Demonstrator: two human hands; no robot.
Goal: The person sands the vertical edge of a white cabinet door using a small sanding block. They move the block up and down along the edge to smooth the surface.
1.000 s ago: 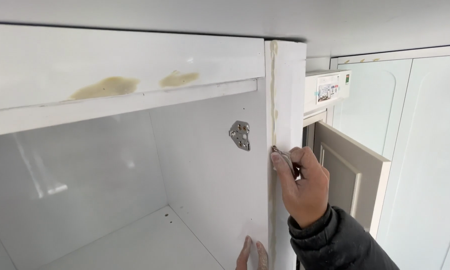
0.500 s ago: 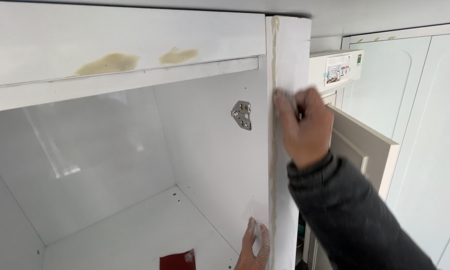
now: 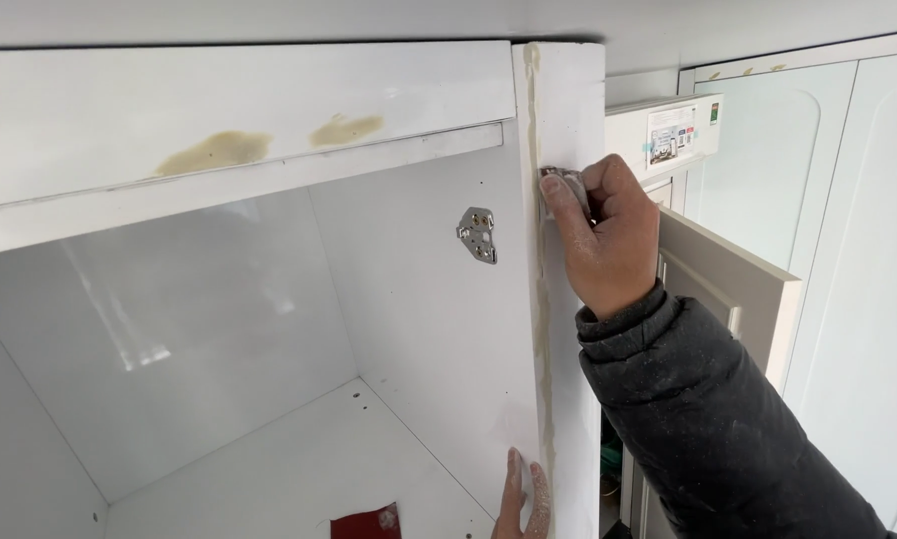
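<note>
Right hand [image 3: 608, 235] pinches a small metal scraper [image 3: 560, 180] high on the cabinet edge [image 3: 568, 110]; yellowish glue line [image 3: 542, 329] below remains, left hand [image 3: 523, 499] flat there.

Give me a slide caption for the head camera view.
Right hand presses a scraper to the cabinet's front edge; left hand braces below.

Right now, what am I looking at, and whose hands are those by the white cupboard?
The picture comes from a camera worn on a person's head, looking at their own hands. The right hand, in a dark sleeve, presses a small metal tool against the front edge of the side panel of an open white cupboard. The left hand rests low on that panel. A metal hinge plate sits inside, and something red lies on the cupboard floor. Yellowish stains mark the top board.
</note>
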